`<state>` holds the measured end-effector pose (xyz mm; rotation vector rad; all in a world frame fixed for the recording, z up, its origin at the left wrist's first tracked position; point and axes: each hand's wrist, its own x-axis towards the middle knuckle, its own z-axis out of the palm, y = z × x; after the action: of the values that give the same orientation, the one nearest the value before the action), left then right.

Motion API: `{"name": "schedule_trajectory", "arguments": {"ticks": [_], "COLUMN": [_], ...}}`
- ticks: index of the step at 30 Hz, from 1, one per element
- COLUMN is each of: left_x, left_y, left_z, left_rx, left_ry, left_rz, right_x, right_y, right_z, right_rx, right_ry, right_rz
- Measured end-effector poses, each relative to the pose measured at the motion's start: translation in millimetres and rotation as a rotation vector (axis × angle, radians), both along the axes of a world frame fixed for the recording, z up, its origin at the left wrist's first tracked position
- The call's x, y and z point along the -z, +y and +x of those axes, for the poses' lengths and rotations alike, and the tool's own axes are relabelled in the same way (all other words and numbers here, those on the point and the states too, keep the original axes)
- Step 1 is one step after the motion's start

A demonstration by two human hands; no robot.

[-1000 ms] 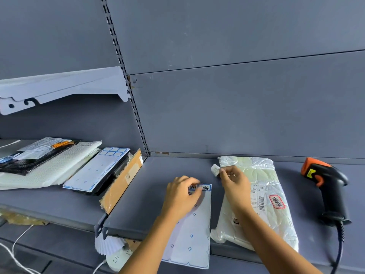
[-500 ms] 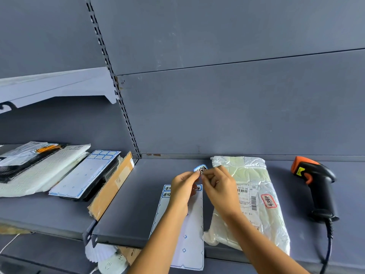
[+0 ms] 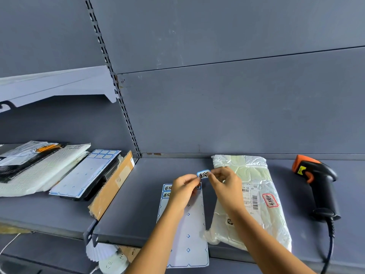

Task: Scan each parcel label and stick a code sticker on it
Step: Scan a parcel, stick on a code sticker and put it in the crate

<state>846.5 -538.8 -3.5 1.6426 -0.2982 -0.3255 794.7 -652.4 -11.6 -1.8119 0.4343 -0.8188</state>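
I hold a small blue-bordered code sticker (image 3: 203,173) between my two hands, which meet just above the grey shelf (image 3: 138,194). My left hand (image 3: 182,189) pinches the sticker's left end with curled fingertips, and my right hand (image 3: 225,184) pinches its right end between thumb and forefinger. The sticker is lifted clear of everything, with black characters on its face turned towards me.

Under my left hand lies the sticker sheet (image 3: 189,234), a long white backing with a blue edge. Its near end hangs over the front lip of the shelf. A few blue-framed stickers sit at its far end, partly hidden by my fingers; the rest of the sheet shows only small blue diamonds.

Just right of the sheet lies the parcel (image 3: 262,220), a pale bag in crinkled clear plastic, flat on the shelf with its near end at the shelf's front edge. My right wrist crosses over it. Its white label (image 3: 250,196) with barcodes faces up, and a red-bordered sticker (image 3: 270,200) sits beside that label.

Farther right, well apart from the parcel, the black and orange scanner (image 3: 318,184) rests on the shelf, its cable (image 3: 329,244) running down off the front.

On the neighbouring shelf to the left, a second sheet (image 3: 85,175) lies on a pile of parcels (image 3: 39,169), next to a cardboard piece (image 3: 112,184).
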Motion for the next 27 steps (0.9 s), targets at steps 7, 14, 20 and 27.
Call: {"name": "schedule_trajectory", "arguments": {"ticks": [7,14,20,27], "left_x": [2.8,1.2,3.1,14.0], "left_y": [-13.4,-57.7,-99.1,-119.2], "left_z": [-1.6,-16.0,-33.3,-46.1], "left_rx": [0.013,0.264,0.460,0.418], "left_ry": [-0.251,-0.745,-0.945,-1.142], "left_rz": [0.031,0.373,0.604,0.826], "right_x": [-12.4,-19.3,-8.4,-5.0], "right_y": [-30.3,-107.0,-121.9,-127.5], "right_z": [-11.7,-62.0,-76.7,-77.7], "right_rx": [0.234,0.426,0.432,0.428], "right_ry": [-0.005,0.302,0.427,0.474], "right_rz": [0.081,-0.046,-0.076,-0.064]}}
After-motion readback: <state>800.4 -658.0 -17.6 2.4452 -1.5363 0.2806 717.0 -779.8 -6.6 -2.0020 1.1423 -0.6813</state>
